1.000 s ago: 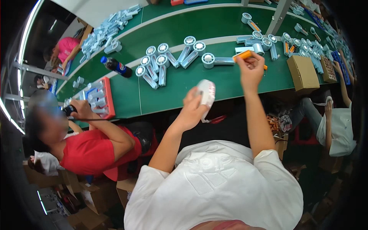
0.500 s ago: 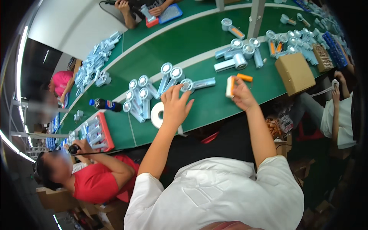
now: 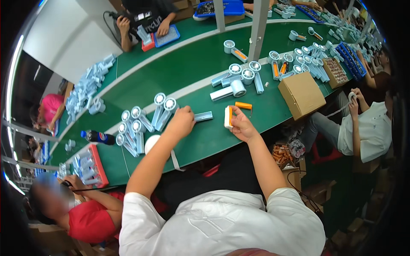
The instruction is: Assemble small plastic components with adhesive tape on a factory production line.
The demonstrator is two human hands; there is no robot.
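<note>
A light blue handheld fan (image 3: 203, 116) lies on the green table with its open handle pointing right. My left hand (image 3: 182, 122) is closed over its round head, which is hidden under my fingers. Between the thumb and fingers of my right hand (image 3: 243, 129) is an orange battery with a white side (image 3: 229, 117), held upright just above the table. Another orange battery (image 3: 243, 105) rests beyond that hand. Partly covered by my left forearm, a white tape roll (image 3: 151, 143) lies flat, and a white strip (image 3: 175, 161) hangs near the table edge.
Several handheld fans (image 3: 136, 126) stand grouped left of my left hand, others (image 3: 247, 76) farther right. A cardboard box (image 3: 302, 94) sits at the right edge. At left are a dark bottle (image 3: 99, 137) and a red tray (image 3: 98, 166). Co-workers sit on both sides.
My left hand has gone from spread fingers above the fan's head to a closed grip on it. My right hand still holds the battery. The whole view has shifted.
</note>
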